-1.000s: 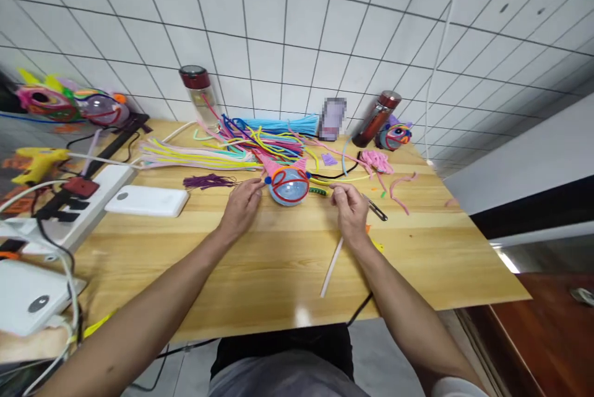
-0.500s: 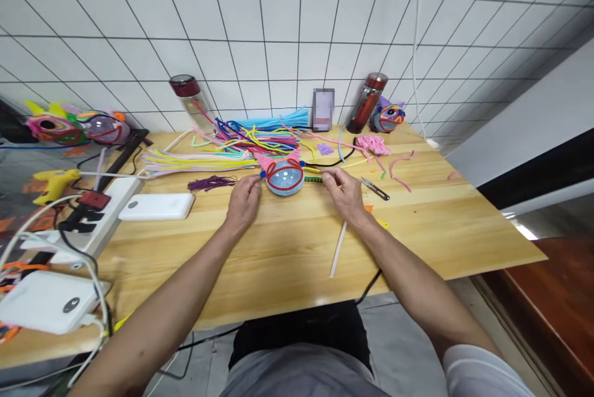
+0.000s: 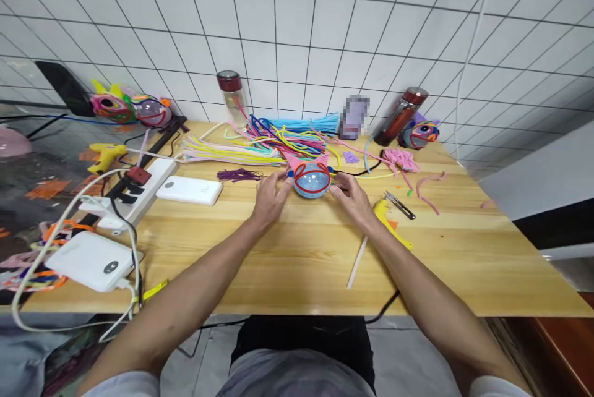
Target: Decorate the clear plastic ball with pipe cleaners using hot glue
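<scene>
A clear plastic ball (image 3: 312,183) trimmed with red pipe cleaner curves, pink ear shapes and blue side knobs rests on the wooden table in front of me. My left hand (image 3: 271,200) is curled at its left side, thumb against the ball. On the opposite side, my right hand (image 3: 355,200) has its thumb and fingers against the ball's edge. The far fingers of both hands are partly hidden. Beneath my right forearm lies a yellow glue gun (image 3: 381,214), partly covered, with thread snips (image 3: 400,205) beside it.
Bundled pipe cleaners (image 3: 232,153) lie behind the ball, near purple strands (image 3: 239,175). White power banks (image 3: 189,190) and a power strip (image 3: 143,187) with cables crowd the left. Two flasks (image 3: 401,115) and a phone (image 3: 355,117) stand by the tiled wall. A decorated ball (image 3: 419,133) sits back right.
My view has turned left. My left hand has shifted from the blue knob to the ball's side, and my right hand has come in from beside it to its right edge.
</scene>
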Tool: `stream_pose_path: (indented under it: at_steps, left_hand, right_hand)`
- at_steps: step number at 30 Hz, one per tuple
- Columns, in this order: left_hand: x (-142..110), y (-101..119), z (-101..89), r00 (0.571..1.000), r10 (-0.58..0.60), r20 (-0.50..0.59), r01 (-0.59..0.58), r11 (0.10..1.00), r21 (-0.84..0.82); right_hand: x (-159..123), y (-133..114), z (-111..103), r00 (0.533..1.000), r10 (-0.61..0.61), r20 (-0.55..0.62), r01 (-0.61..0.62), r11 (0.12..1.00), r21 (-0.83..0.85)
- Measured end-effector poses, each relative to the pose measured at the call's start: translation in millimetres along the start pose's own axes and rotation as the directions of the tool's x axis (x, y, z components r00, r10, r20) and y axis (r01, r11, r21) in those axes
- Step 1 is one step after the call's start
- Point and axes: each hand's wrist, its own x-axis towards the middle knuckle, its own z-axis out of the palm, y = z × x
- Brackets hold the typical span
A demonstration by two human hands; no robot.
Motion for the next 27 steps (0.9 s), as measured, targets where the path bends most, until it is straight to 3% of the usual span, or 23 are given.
stream_pose_path:
  at_steps: [5,12,16,21,27]
  left_hand:
    - [-4.1,15.3,7.9,0.995,-0.065,0.075,0.063,0.998,0.018]
    - [-6.8,15.2,7.6,0.986,-0.041,0.164,0.049,0.998,-0.045]
    - [-10.6,11.8,5.2,0.976,0.040,0.213,-0.022,0.996,-0.089]
    - [-14.7,8.9,7.3,0.964,0.099,0.246,-0.044,0.974,-0.222]
    - [-14.8,9.8,14.3,0.950,0.171,0.260,-0.104,0.961,-0.256]
  right_hand:
    - [-0.5,-2.0,4.2,0.997,0.029,0.070,-0.038,0.991,0.129]
    - [-4.2,-3.4,2.5,0.994,0.057,0.096,-0.077,0.972,0.222]
    - [-5.6,1.8,-1.3,0.996,0.029,0.087,-0.045,0.981,0.189]
    - [-8.6,12.4,-8.9,0.989,-0.032,0.148,0.009,0.988,0.151]
    - [-9.9,13.2,-20.4,0.976,-0.085,0.202,0.070,0.994,0.083]
